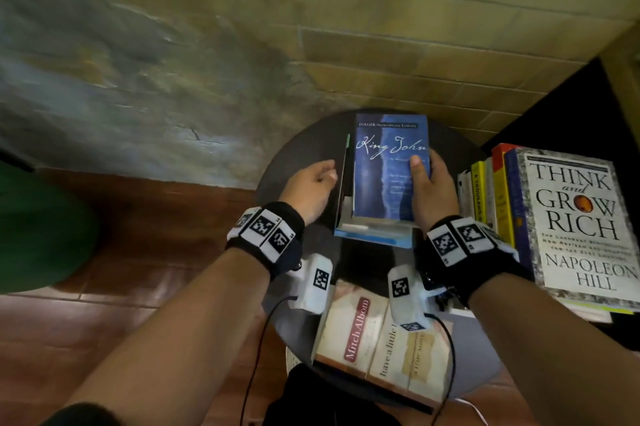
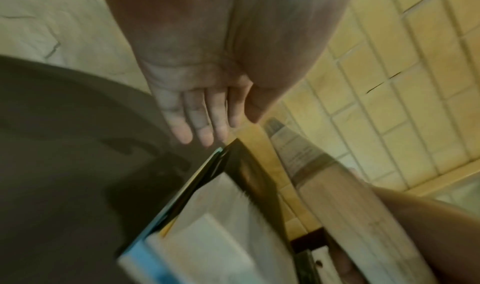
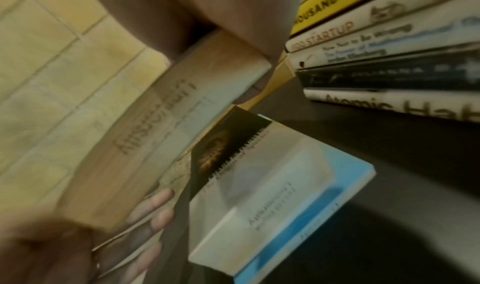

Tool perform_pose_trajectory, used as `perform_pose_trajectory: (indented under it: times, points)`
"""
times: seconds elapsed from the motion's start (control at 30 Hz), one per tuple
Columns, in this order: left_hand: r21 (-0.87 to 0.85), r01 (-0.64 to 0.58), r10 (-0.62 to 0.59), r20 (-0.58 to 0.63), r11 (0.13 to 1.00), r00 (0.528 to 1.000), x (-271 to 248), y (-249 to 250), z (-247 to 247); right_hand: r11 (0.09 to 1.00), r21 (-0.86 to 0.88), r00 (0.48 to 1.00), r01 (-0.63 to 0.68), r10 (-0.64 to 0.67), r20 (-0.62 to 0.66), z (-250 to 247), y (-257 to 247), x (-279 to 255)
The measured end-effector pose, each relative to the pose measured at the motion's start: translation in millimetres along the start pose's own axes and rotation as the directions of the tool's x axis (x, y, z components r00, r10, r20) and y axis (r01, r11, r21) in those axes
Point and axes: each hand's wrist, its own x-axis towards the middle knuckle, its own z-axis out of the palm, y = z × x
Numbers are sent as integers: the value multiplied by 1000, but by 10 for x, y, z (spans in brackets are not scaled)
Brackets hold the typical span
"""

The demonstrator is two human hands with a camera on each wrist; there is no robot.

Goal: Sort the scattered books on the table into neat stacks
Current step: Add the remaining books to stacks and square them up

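My right hand grips a blue "King John" book by its right edge, thumb on the cover and fingers under it. The book hangs tilted just above a small stack at the back of the round dark table. The stack's top book is white and light blue. My left hand is open beside the stack's left side, its straight fingers near a corner and holding nothing. A cream "have a little faith" book lies on the near part of the table.
A tall pile topped by "Think and Grow Rich" stands on the right, its spines close to my right hand. A brick wall lies behind the table. A green rounded object sits on the floor at the left.
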Motion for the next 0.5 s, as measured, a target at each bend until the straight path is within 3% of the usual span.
perform_pose_trajectory:
  times: [0.17,0.33,0.43,0.5]
  points:
    - [-29,108,-101,177,994,979,-45,-99,143,998,-37,998,-51,50,-24,22,194,38]
    - [23,52,-55,187,998,981,95,-251,237,995,-30,995,-92,91,-27,105,225,89]
    - [-139,96,-69,186,986,980,250,-489,280,995,-51,996,-85,83,-28,141,226,111]
    - [-219,127,-90,171,967,981,139,-339,238,993,-76,996,-89,87,-27,163,256,119]
